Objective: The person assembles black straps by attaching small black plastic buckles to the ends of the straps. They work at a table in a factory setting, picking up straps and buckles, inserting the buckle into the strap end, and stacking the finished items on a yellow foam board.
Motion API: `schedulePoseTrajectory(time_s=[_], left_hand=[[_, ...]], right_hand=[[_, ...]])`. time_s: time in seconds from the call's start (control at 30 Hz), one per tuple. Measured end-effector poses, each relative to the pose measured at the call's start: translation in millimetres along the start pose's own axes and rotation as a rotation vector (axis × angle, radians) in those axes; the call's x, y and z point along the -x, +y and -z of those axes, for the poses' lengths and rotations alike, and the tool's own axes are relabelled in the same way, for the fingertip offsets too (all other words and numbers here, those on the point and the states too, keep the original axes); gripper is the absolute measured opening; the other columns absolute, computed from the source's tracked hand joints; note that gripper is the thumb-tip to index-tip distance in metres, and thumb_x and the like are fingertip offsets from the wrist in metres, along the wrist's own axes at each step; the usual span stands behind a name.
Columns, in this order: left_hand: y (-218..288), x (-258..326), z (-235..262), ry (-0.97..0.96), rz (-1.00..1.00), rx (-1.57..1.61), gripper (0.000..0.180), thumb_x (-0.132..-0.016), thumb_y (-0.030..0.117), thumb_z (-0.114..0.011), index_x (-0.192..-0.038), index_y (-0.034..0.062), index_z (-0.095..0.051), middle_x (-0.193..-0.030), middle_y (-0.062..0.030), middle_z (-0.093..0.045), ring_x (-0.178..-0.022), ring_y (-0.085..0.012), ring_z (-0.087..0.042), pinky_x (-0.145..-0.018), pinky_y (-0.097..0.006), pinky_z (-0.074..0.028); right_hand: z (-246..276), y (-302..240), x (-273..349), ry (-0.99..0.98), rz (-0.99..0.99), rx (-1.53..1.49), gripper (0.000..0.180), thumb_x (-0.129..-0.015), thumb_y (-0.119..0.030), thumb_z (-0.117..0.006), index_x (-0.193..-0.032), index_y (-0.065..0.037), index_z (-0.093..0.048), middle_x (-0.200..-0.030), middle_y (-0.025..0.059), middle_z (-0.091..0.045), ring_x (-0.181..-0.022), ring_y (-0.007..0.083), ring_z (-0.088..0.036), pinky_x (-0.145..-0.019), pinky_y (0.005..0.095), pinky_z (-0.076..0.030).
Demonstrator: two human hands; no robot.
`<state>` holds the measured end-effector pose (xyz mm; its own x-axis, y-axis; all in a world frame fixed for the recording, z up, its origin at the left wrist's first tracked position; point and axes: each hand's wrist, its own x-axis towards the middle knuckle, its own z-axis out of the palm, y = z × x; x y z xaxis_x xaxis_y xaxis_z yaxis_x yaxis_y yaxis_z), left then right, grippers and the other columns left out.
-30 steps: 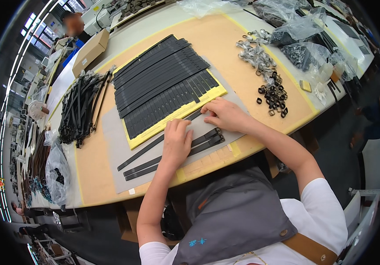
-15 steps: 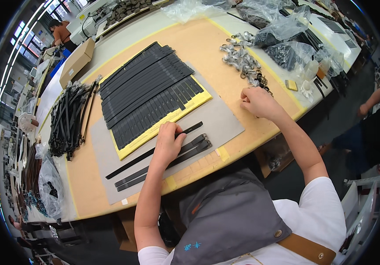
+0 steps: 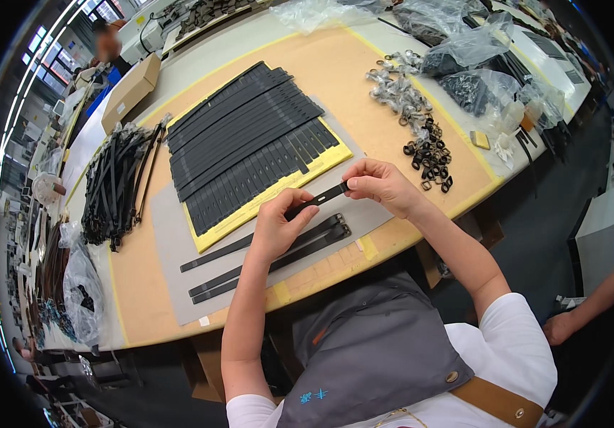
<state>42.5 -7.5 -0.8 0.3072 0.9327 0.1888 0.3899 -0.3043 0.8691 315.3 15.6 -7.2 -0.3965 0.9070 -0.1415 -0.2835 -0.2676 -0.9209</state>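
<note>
My left hand (image 3: pixel 283 217) pinches a black belt strap (image 3: pixel 219 257) near its slotted end, raising that end above the grey mat (image 3: pixel 171 235). At the tip of the strap, my right hand (image 3: pixel 380 187) is closed on a small dark piece, mostly hidden by the fingertips. Two black straps with buckles (image 3: pixel 340 225) at their right ends lie nearer me on the mat. Just beyond my hands, many black straps (image 3: pixel 239 135) lie side by side in a stack on a yellow-edged board (image 3: pixel 278 191).
Loose dark buckles (image 3: pixel 432 158) and wrapped metal pieces (image 3: pixel 398 93) are spread at the right. A heap of black straps (image 3: pixel 111 182) lies left. Plastic bags (image 3: pixel 474 85), a small yellow block (image 3: pixel 479 140) and a cardboard box (image 3: pixel 130 93) lie farther out. Another person's arm (image 3: pixel 592 299) shows at right.
My right hand has come left from the loose buckles to the strap's tip. The slotted end of the strap has been lifted by my left hand. The person at far left has shifted.
</note>
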Motion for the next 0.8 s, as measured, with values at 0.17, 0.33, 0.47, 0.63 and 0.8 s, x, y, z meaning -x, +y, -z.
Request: schedulePoseTrajectory(time_s=[0.17,0.33,0.47,0.63,0.8], left_hand=[[-1,2,0,-0.012,0.038,-0.017,0.022,-0.089,0.01,-0.085,-0.104,-0.0009,-0.073,-0.094,-0.0037,-0.075,-0.087,-0.01,-0.069,-0.08,-0.026,-0.056],[-4,0,-8,-0.027,-0.004,0.046,0.032,-0.088,0.008,-0.086,-0.114,0.0004,-0.07,-0.084,-0.0027,-0.069,-0.078,-0.0099,-0.062,-0.074,-0.028,-0.054],[-12,4,-14,-0.032,-0.056,0.018,0.043,-0.086,0.007,-0.086,-0.124,0.0013,-0.066,-0.08,-0.003,-0.062,-0.073,-0.0126,-0.058,-0.072,-0.029,-0.053],[-17,7,-9,-0.029,-0.054,-0.058,0.043,-0.088,0.005,-0.085,-0.127,0.0029,-0.067,-0.083,0.0031,-0.057,-0.077,-0.0062,-0.051,-0.071,-0.022,-0.046],[-4,4,-11,-0.019,-0.049,-0.08,0.039,-0.088,0.012,-0.086,-0.123,0.0036,-0.071,-0.082,-0.0004,-0.059,-0.075,-0.0111,-0.053,-0.072,-0.026,-0.048]], right_hand=[[0,18,-4,0.053,-0.047,-0.034,0.017,-0.095,-0.008,-0.075,-0.111,-0.002,-0.071,-0.099,0.0032,-0.072,-0.091,0.0116,-0.07,-0.086,0.0261,-0.058],[-18,26,-12,-0.04,0.045,0.085,0.02,-0.094,-0.01,-0.076,-0.113,-0.003,-0.071,-0.103,0.0043,-0.073,-0.093,0.0116,-0.069,-0.088,0.0267,-0.056],[-32,8,1,-0.066,0.182,0.431,0.031,-0.094,-0.018,-0.078,-0.119,-0.002,-0.07,-0.106,0.0069,-0.075,-0.096,0.0116,-0.07,-0.089,0.0297,-0.056],[31,-45,44,0.186,0.088,0.828,0.017,-0.097,-0.015,-0.075,-0.106,-0.001,-0.075,-0.089,0.0021,-0.075,-0.081,0.0076,-0.068,-0.073,0.0252,-0.054],[82,-68,86,0.441,-0.085,1.257,0.022,-0.089,-0.025,-0.078,-0.096,-0.004,-0.078,-0.084,0.0098,-0.076,-0.078,0.0201,-0.073,-0.075,0.0341,-0.057]])
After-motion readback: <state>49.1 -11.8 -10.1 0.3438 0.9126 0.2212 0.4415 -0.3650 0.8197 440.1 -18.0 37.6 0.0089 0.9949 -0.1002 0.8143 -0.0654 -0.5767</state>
